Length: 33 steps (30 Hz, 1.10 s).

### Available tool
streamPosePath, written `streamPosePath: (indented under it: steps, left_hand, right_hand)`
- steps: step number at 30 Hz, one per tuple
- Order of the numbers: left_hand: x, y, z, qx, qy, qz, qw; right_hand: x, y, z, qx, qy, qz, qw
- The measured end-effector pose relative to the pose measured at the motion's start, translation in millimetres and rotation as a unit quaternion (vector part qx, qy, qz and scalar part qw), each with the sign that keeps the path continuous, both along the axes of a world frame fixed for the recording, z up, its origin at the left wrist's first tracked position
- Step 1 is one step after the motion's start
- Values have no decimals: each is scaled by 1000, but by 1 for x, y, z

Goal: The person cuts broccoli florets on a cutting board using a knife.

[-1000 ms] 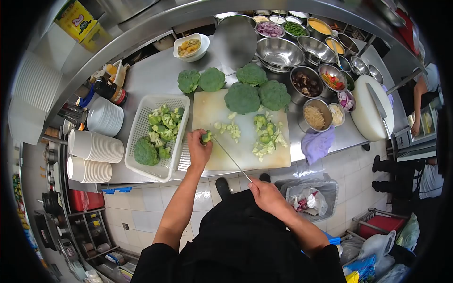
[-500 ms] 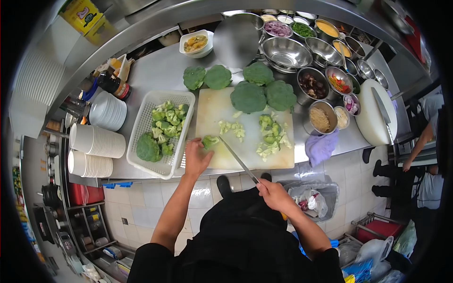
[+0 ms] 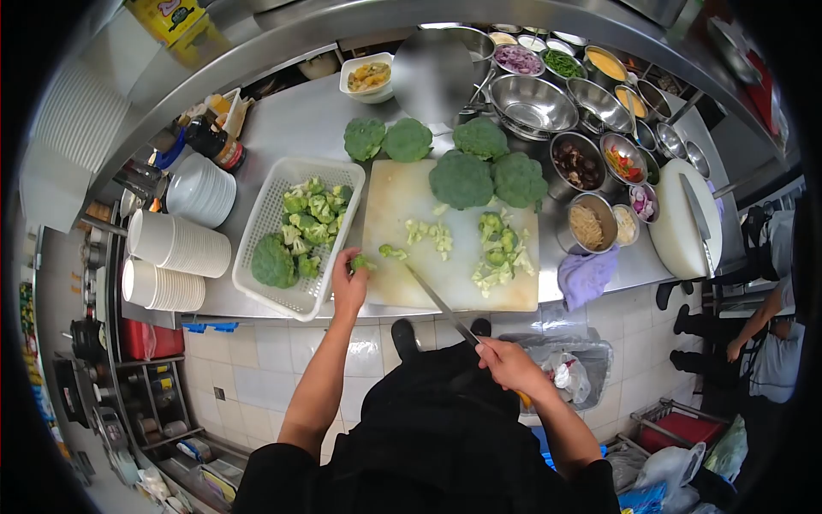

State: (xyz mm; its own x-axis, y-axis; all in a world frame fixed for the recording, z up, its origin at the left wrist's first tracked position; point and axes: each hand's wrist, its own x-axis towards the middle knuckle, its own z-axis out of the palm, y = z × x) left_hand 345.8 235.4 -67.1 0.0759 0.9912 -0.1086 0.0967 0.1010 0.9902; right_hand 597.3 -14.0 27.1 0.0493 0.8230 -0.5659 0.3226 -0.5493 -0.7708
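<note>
The left hand (image 3: 348, 287) pinches a broccoli floret (image 3: 360, 262) in its fingers at the near left edge of the cutting board (image 3: 402, 201), beside the white basket (image 3: 272, 207). The right hand (image 3: 505, 364) grips a knife (image 3: 437, 300), fingers wrapped around its handle, blade tip over the board's near edge.

Left hand (image 3: 348, 284) pinched, right hand (image 3: 505, 364) fisted

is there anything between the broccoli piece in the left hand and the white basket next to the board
Nothing visible. The left hand holds the small green broccoli floret right beside the white plastic basket, at its near-right rim.
</note>
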Motion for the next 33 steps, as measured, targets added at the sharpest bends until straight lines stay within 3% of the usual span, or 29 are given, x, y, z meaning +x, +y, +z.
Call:
streamPosePath:
  steps: [2,4,7,10,19,22,25,28,31,33]
  left_hand:
    - [0,10,-24,55,91,-55,993]
    - [9,13,-15,137,229,-85,960]
    - [16,5,-11,9,204,-71,976]
    - [21,-5,-1,-81,84,-25,993]
    - [24,2,-11,-101,119,-10,988]
    - [25,-3,1,-96,162,-17,982]
    - [14,-7,-4,-29,269,-23,962]
    - [14,-17,5,-14,292,-14,956]
    - [11,-19,-5,-13,268,-13,963]
    - [7,-14,-10,-28,226,-20,974]
  right_hand:
    - [-8,-10,-6,69,-42,5,997]
    - [-16,-7,-13,126,-71,-15,989]
    - [-23,-6,-1,145,-120,-5,982]
    - [-26,-12,14,138,-143,-3,980]
    - [-36,-6,23,103,-205,42,972]
    - [-42,4,-10,104,-196,30,975]
    - [-34,2,-22,139,-163,31,976]
    - [-27,-1,-21,155,-99,14,983]
    - [-18,17,-19,-102,93,4,990]
    - [-7,12,-41,-94,149,-21,984]
